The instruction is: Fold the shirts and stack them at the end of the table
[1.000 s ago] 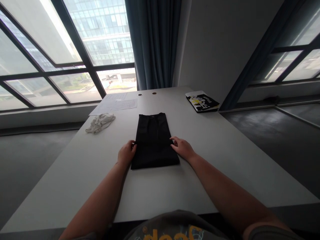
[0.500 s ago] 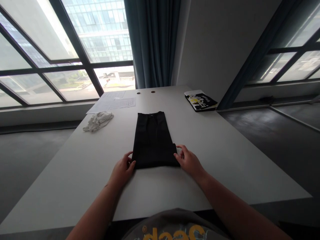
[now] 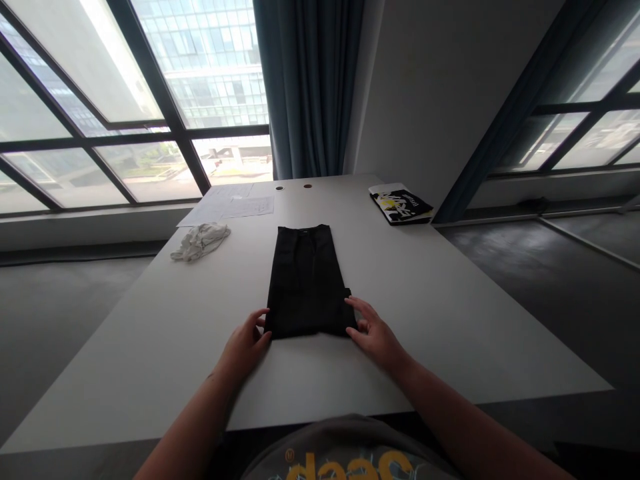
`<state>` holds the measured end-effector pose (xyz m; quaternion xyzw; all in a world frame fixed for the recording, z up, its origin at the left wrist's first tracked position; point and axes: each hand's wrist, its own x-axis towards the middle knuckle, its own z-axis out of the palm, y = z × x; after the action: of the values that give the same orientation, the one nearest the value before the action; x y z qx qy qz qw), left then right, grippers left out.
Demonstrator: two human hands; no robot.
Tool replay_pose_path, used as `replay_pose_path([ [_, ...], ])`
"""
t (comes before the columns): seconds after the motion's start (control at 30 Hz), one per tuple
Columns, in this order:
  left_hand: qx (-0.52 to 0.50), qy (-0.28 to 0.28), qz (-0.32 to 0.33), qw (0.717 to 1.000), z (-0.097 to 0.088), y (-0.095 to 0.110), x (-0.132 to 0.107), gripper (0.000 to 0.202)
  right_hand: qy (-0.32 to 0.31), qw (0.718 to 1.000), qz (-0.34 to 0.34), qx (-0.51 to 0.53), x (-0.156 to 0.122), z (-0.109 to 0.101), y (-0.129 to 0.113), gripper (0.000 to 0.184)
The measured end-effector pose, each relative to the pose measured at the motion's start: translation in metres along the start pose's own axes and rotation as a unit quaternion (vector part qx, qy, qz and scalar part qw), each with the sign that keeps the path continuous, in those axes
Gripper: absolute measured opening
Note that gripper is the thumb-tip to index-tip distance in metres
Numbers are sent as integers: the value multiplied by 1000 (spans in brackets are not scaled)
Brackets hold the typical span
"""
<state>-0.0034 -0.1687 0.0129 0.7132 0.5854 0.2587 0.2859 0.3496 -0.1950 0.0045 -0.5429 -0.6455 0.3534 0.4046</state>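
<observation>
Two hands at the near end of a folded black garment (image 3: 306,280), which lies lengthwise at ctr of the white table (image 3: 450,320), waistband end away from the person. L hand (image 3: 245,343): fingers curled, thumb & index tips touching the near-left corner; whether they pinch the cloth cannot be told. R hand (image 3: 374,332): fingers loosely spread, tips touching the near-right corner, palm down on the tabletop. Background: crumpled white cloth (image 3: 201,240) left of the garment, well apart; paper sheets (image 3: 230,205) beyond it; black-and-yellow packet (image 3: 400,203) at far right edge; blue curtain (image 3: 305,87) betw. windows.
</observation>
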Motion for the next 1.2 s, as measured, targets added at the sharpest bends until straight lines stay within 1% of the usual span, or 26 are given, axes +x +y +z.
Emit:
replay_pose_path([
  [0.1,39,-3,1,999,-1,2,-7,39,20,999,2,-43,-7,0,4,44],
  [0.17,67,-5,8,998,-1,2,-12,34,16,997,-1,-81,-11,-1,4,38],
  [0.23,86,-8,11,996,0,1,-19,32,3,994,-8,-113,-14,-2,3,39],
  [0.33,110,8,6,994,2,-2,-31,30,-19,990,-17,-137,-15,-4,2,41],
  [0.4,119,19,2,993,2,-3,-38,31,-18,990,-19,-141,-12,-6,4,40],
  [0.47,114,23,-4,993,1,-3,-39,36,-8,990,-13,-140,-3,-8,6,41],
  [0.5,107,25,-11,994,0,-2,-36,38,-4,990,-5,-138,3,-10,7,43],
  [0.57,94,31,-32,995,-3,2,-21,41,-10,991,22,-135,19,-12,9,46],
  [0.63,99,33,-51,993,-4,10,3,45,-35,989,54,-134,37,-14,8,46],
  [0.7,131,24,-45,990,-6,19,31,48,-70,986,68,-137,54,-16,4,37],
  [0.77,171,-4,-24,985,-8,27,56,42,-89,984,58,-141,67,-18,-3,25],
  [0.83,195,-46,-1,980,-11,29,74,27,-85,985,33,-143,77,-20,-11,20],
  [0.9,187,-69,12,980,-15,24,81,17,-83,987,7,-140,84,-22,-18,20],
  [0.93,170,-70,13,983,-16,19,82,15,-89,986,-4,-141,87,-23,-20,20],
  [1.0,123,-52,6,991,-19,7,79,14,-108,982,-11,-154,93,-24,-21,17],
  [1.07,83,-33,-2,996,-20,-4,76,12,-119,976,1,-184,99,-22,-16,13],
  [1.13,62,-19,-4,998,-20,-11,74,10,-107,971,14,-213,103,-18,-8,11],
  [1.2,61,-14,0,998,-18,-14,74,12,-93,969,17,-230,105,-14,0,15],
])
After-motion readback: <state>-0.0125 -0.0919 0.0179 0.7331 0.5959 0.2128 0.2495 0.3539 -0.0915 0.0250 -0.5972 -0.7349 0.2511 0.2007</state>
